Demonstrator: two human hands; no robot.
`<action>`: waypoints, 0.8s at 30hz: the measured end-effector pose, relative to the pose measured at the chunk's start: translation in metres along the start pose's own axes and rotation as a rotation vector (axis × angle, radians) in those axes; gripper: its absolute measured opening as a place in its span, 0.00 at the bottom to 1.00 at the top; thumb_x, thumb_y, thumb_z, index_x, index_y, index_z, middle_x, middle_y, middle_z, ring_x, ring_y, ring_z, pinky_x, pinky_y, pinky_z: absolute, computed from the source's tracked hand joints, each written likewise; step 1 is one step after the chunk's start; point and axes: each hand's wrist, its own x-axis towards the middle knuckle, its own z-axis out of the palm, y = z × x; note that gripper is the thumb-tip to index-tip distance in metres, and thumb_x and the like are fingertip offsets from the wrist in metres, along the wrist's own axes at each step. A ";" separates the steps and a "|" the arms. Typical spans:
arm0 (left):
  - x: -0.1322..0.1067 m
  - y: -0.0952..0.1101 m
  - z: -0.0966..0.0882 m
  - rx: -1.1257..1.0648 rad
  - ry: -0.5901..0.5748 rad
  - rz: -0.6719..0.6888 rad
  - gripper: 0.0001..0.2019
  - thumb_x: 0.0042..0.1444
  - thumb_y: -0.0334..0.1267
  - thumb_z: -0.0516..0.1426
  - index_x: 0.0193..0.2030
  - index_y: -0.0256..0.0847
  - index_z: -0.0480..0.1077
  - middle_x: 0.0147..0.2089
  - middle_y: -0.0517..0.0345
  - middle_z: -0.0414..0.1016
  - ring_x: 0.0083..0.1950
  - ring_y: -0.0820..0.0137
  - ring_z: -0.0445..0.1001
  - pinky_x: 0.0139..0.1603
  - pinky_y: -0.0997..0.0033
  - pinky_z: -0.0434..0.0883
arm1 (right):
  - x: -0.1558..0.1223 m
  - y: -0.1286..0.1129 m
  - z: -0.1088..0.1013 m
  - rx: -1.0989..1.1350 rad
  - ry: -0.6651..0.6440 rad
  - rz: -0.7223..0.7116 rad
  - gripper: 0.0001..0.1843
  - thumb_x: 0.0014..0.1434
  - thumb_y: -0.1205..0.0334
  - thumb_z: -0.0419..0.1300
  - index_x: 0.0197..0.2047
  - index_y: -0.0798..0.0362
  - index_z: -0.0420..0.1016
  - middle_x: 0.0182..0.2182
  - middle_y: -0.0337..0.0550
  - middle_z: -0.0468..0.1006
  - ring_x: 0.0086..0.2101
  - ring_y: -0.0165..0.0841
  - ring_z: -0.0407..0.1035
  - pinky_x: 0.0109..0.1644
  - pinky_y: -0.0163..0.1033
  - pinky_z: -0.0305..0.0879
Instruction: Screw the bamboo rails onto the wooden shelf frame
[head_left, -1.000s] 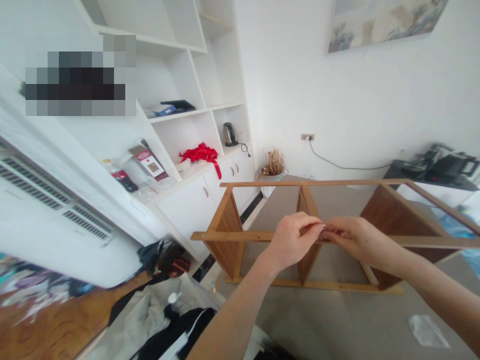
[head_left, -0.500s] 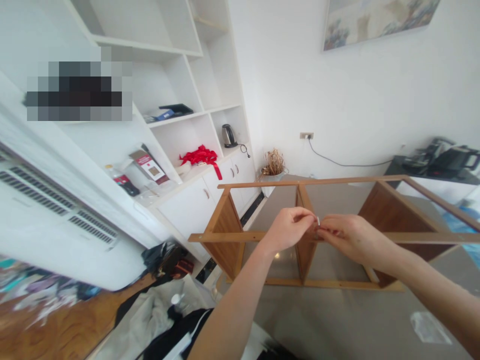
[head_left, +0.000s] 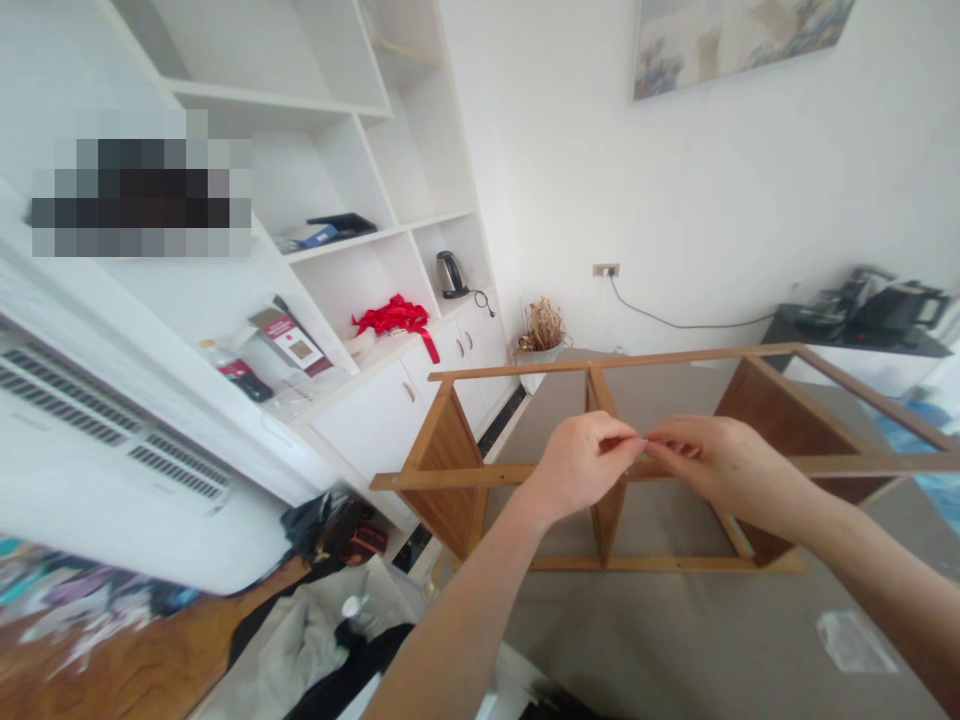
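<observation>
My left hand [head_left: 583, 462] and my right hand [head_left: 716, 455] meet at their fingertips, thumbs and fingers pinched together. Whatever lies between them is too small and covered for me to name. Just beneath and behind the fingers runs the near upper rail of a wooden shelf frame [head_left: 442, 480]. This brown frame lies on its side on a grey-topped table [head_left: 637, 640], with upright panels dividing it. Its middle panel [head_left: 606, 515] is partly covered by my left hand.
A crumpled clear plastic bag [head_left: 855, 642] lies at the table's right. Clothes [head_left: 300, 640] are heaped at lower left. White shelving [head_left: 360, 290] holds a red ribbon [head_left: 394, 316], a kettle [head_left: 450, 275] and a cola bottle [head_left: 244, 378]. Dried plants [head_left: 541, 325] stand in the corner.
My fingertips have drawn together, and the small white piece visible between them before is now mostly covered. The view has shifted slightly.
</observation>
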 end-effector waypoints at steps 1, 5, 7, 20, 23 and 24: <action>0.001 0.000 -0.002 -0.020 -0.028 -0.001 0.12 0.60 0.38 0.53 0.33 0.38 0.77 0.32 0.57 0.76 0.36 0.70 0.72 0.39 0.73 0.67 | -0.001 0.000 -0.003 0.007 0.031 0.007 0.12 0.62 0.56 0.53 0.37 0.49 0.77 0.34 0.40 0.79 0.31 0.32 0.71 0.34 0.36 0.62; 0.004 -0.003 -0.003 -0.190 -0.142 -0.093 0.14 0.60 0.42 0.53 0.34 0.36 0.76 0.28 0.60 0.72 0.30 0.73 0.68 0.32 0.75 0.64 | -0.006 -0.005 -0.008 -0.006 0.051 -0.029 0.12 0.63 0.57 0.52 0.39 0.49 0.76 0.36 0.40 0.79 0.32 0.32 0.72 0.36 0.36 0.63; 0.003 -0.005 -0.001 -0.278 -0.160 -0.145 0.13 0.59 0.42 0.54 0.35 0.35 0.75 0.26 0.61 0.71 0.28 0.75 0.67 0.30 0.76 0.63 | -0.008 -0.008 -0.007 -0.060 0.057 -0.044 0.12 0.63 0.58 0.52 0.37 0.49 0.76 0.34 0.40 0.79 0.31 0.32 0.71 0.35 0.36 0.62; -0.009 0.008 0.003 -0.231 -0.009 -0.196 0.11 0.57 0.37 0.54 0.36 0.38 0.78 0.32 0.56 0.78 0.35 0.69 0.74 0.36 0.72 0.70 | -0.009 -0.021 -0.003 -0.163 0.071 -0.143 0.15 0.63 0.56 0.52 0.28 0.51 0.71 0.23 0.39 0.73 0.24 0.30 0.65 0.27 0.36 0.52; -0.013 0.011 0.004 -0.159 0.012 -0.164 0.13 0.59 0.38 0.52 0.38 0.38 0.79 0.32 0.56 0.79 0.35 0.67 0.75 0.36 0.71 0.70 | -0.009 -0.021 -0.002 -0.155 0.078 -0.127 0.16 0.63 0.55 0.53 0.24 0.51 0.68 0.21 0.37 0.71 0.22 0.29 0.63 0.26 0.36 0.51; -0.013 0.013 0.003 -0.141 0.010 -0.155 0.14 0.59 0.37 0.52 0.38 0.38 0.79 0.33 0.56 0.79 0.35 0.68 0.75 0.36 0.71 0.70 | -0.009 -0.020 -0.003 -0.144 0.072 -0.127 0.16 0.62 0.55 0.54 0.24 0.51 0.68 0.22 0.37 0.71 0.22 0.29 0.63 0.26 0.35 0.52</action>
